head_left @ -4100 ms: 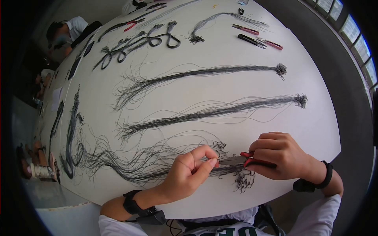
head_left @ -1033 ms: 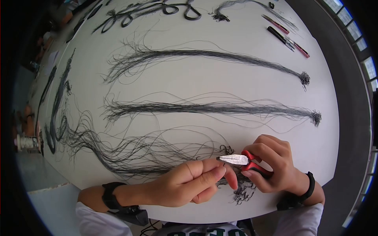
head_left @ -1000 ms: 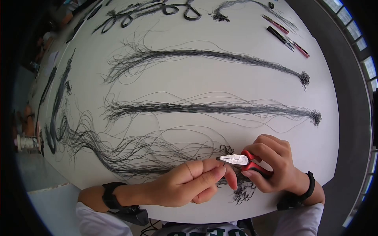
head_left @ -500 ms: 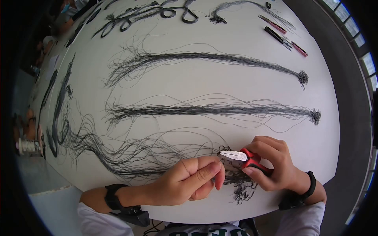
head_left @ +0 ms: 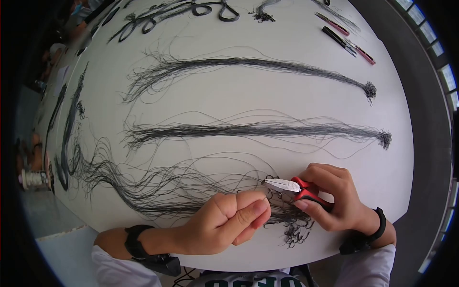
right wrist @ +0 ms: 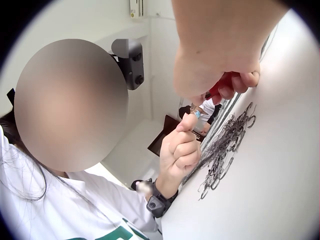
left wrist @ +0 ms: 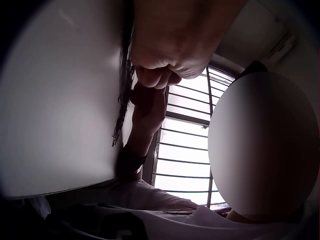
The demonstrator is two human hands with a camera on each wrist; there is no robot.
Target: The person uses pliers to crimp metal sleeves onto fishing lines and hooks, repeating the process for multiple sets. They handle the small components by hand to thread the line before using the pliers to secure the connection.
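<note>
In the head view, my right hand [head_left: 332, 196] grips red-and-black pliers [head_left: 283, 185] by the handles, their metal nose pointing left just above my left hand [head_left: 232, 222]. My left fingers are curled, the thumb pressed on the index finger, and a thin line seems pinched there. Whether the nose grips anything I cannot tell. Under and beside both hands lies a loose bundle of dark lines [head_left: 162, 205], with a cluster of hooks [head_left: 295, 233] at its right end. The right wrist view shows the hooks [right wrist: 225, 155] on the table below the pliers' red handle [right wrist: 222, 84].
Two long bundles, a middle one [head_left: 248, 130] and a farther one [head_left: 253, 62], cross the white table [head_left: 267, 95]. Snips [head_left: 338, 40] lie at the far right. Looped bundles [head_left: 229, 14] are at the back, a spool [head_left: 34, 178] at the left edge.
The pliers' nose has moved up off my left index finger. My left fingers, one of which stuck out before, are curled in more. Earlier, the view tilted and shifted over the table.
</note>
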